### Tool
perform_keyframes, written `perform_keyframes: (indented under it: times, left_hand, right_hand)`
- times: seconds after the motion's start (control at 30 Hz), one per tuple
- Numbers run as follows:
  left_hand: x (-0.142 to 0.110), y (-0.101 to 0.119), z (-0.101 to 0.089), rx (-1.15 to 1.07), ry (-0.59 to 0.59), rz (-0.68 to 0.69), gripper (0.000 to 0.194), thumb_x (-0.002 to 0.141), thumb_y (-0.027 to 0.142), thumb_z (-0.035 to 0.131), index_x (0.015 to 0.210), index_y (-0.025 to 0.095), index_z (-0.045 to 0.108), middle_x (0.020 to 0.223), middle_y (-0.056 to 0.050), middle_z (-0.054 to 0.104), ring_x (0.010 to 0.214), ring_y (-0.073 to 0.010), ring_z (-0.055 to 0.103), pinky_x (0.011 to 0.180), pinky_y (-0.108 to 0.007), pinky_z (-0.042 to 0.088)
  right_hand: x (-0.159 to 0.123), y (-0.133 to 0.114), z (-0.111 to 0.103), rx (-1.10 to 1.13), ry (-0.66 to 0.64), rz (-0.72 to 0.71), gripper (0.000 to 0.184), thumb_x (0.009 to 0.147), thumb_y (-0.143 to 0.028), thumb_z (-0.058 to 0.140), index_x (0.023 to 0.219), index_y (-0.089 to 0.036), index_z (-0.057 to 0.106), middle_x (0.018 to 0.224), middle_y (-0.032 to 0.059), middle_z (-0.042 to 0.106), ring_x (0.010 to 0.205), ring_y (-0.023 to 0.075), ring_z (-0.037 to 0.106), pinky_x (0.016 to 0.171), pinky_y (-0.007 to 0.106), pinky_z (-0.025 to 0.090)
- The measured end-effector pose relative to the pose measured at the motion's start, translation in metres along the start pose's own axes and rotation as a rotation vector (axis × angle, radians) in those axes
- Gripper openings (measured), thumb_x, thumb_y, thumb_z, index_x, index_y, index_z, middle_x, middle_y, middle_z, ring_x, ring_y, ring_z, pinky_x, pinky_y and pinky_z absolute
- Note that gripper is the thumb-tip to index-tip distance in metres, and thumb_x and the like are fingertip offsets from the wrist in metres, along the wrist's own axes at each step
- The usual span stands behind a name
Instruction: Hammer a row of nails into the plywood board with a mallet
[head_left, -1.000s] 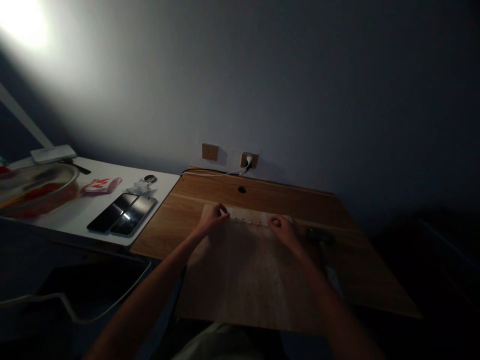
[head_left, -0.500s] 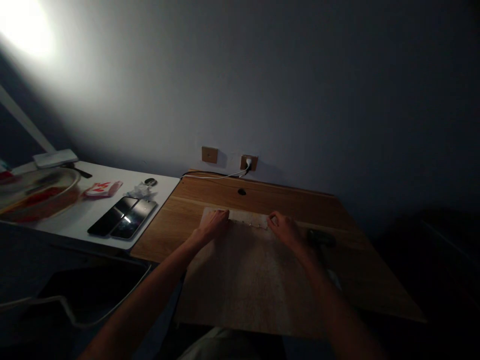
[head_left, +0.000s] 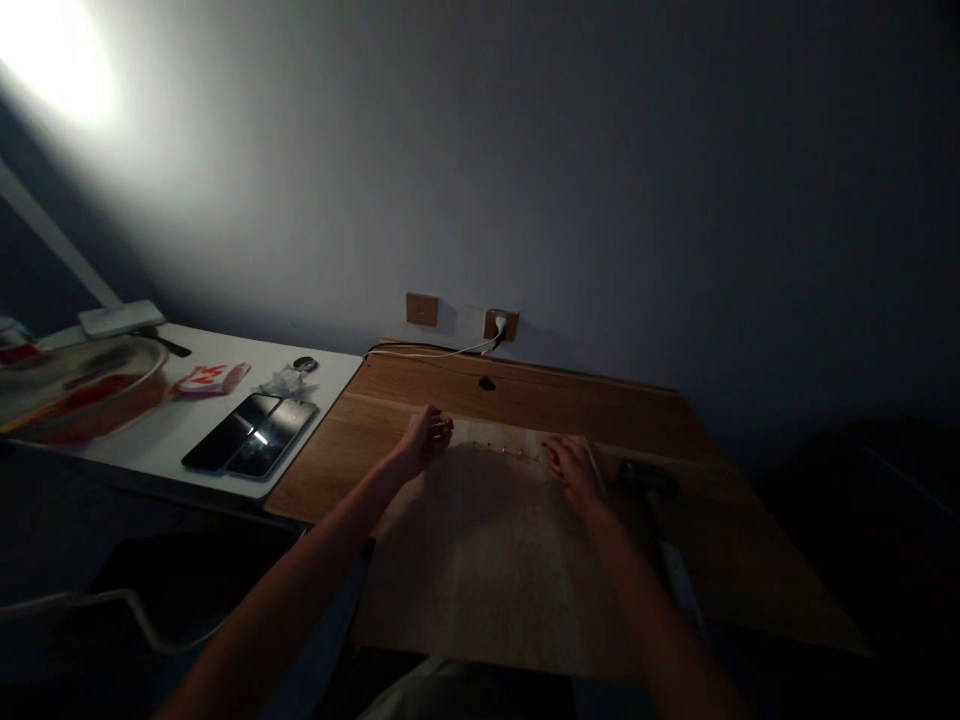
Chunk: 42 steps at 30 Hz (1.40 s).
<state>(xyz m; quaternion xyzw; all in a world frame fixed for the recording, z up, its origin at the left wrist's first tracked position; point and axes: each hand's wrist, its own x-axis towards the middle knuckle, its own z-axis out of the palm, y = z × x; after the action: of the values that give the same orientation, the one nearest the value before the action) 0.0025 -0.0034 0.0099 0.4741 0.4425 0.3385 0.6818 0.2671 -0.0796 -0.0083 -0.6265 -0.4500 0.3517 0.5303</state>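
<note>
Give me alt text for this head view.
A person's left hand and right hand flank small pieces lined up on a wooden board. A hammer-like tool lies at right, two phones on a white table at left.

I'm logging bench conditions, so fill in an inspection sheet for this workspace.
Surface: brown wooden desk beside a white tabletop; dimly lit.
Job's things: pale rectangular wooden board, bearing a row of small shiny pieces.
Clutter: two black rectangular phones and a red-and-white packet on the tabletop; dark-headed tool right of the board.
Hands: bare left hand by the row's left end, bare right hand by its right end; grip unclear.
Cables: white cable at brown square wall outlet.
Surroundings: grey wall.
</note>
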Motion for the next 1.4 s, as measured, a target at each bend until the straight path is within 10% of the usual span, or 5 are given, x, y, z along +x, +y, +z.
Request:
perform_keyframes:
  times: [0.13,0.37,0.57,0.9,1.4]
  left_hand:
    - [0.001,-0.008,0.003,0.055,0.040,-0.025,0.023,0.074,0.039,0.044,0.072,0.018,0.053,0.060,0.003,0.042,0.045,-0.0082,0.031,0.042,-0.021,0.019]
    - [0.005,-0.013,0.015,0.917,0.014,0.301,0.017,0.077,0.024,0.062,0.089,0.017,0.072,0.068,-0.001,0.062,0.065,-0.0143,0.057,0.060,-0.022,0.039]
    - [-0.001,-0.005,0.024,1.253,-0.015,0.388,0.021,0.081,0.016,0.059,0.099,0.020,0.071,0.093,-0.006,0.071,0.085,-0.0183,0.066,0.073,-0.023,0.046]
    - [0.011,-0.002,0.033,1.282,0.069,0.348,0.011,0.082,0.025,0.062,0.086,0.019,0.069,0.094,-0.009,0.072,0.086,-0.0218,0.066,0.074,-0.027,0.045]
    - [0.015,-0.005,0.028,0.935,0.091,0.407,0.008,0.072,0.021,0.067,0.069,0.019,0.060,0.076,-0.004,0.062,0.074,-0.0185,0.057,0.068,-0.026,0.041]
  right_hand:
    - [0.003,0.000,0.011,-0.235,-0.018,-0.037,0.017,0.065,-0.037,0.071,0.064,-0.025,0.059,0.051,-0.0035,0.051,0.055,0.0177,0.053,0.055,0.027,0.037]
    - [-0.003,-0.010,0.019,-0.358,-0.092,-0.106,0.012,0.069,-0.020,0.068,0.063,-0.025,0.058,0.068,0.0031,0.064,0.077,0.0224,0.061,0.074,0.032,0.040]
    - [0.000,-0.022,0.013,-0.153,-0.064,-0.089,0.011,0.073,-0.033,0.066,0.074,-0.023,0.061,0.059,-0.0017,0.056,0.059,0.0167,0.054,0.058,0.027,0.041]
    - [-0.010,-0.019,0.011,0.081,-0.075,0.051,0.036,0.076,-0.058,0.050,0.065,-0.024,0.047,0.050,-0.0074,0.038,0.036,0.0085,0.029,0.034,0.022,0.022]
    - [-0.004,-0.026,0.043,-0.411,-0.156,-0.100,0.009,0.074,-0.019,0.066,0.069,-0.023,0.060,0.065,0.0022,0.062,0.071,0.0195,0.060,0.070,0.029,0.039]
